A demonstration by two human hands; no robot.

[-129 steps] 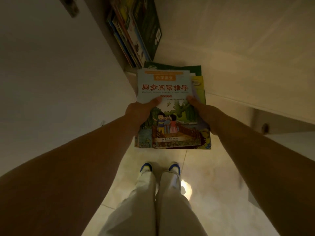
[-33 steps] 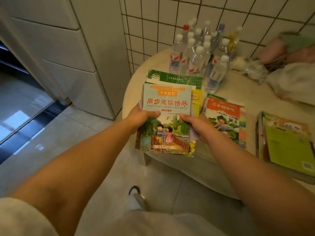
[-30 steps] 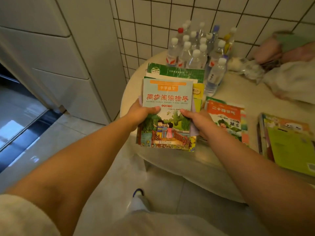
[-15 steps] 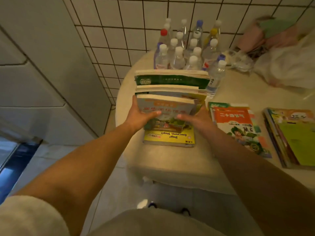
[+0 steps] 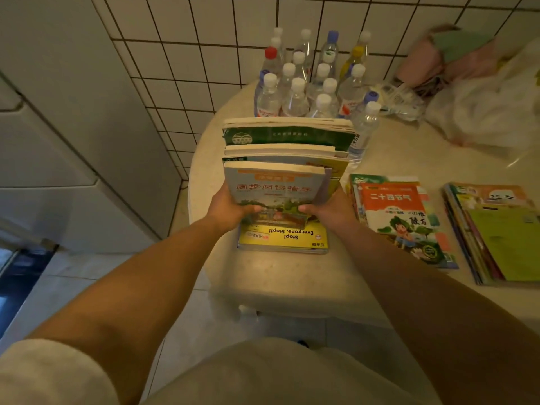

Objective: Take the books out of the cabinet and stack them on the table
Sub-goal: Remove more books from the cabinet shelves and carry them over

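Now gripping book bundle [image 5: 277,182] from both sides, left hand [image 5: 226,210] and right hand [image 5: 331,211] curled round it, tilted upright over yellow book [image 5: 283,236] on table [image 5: 292,276].

Carried from the cabinet, the bundle of books [image 5: 280,182] now stands tipped up on edge over the yellow book [image 5: 283,237] on the table [image 5: 292,276]. The left hand [image 5: 230,210] and right hand [image 5: 330,210] have kept their grip.
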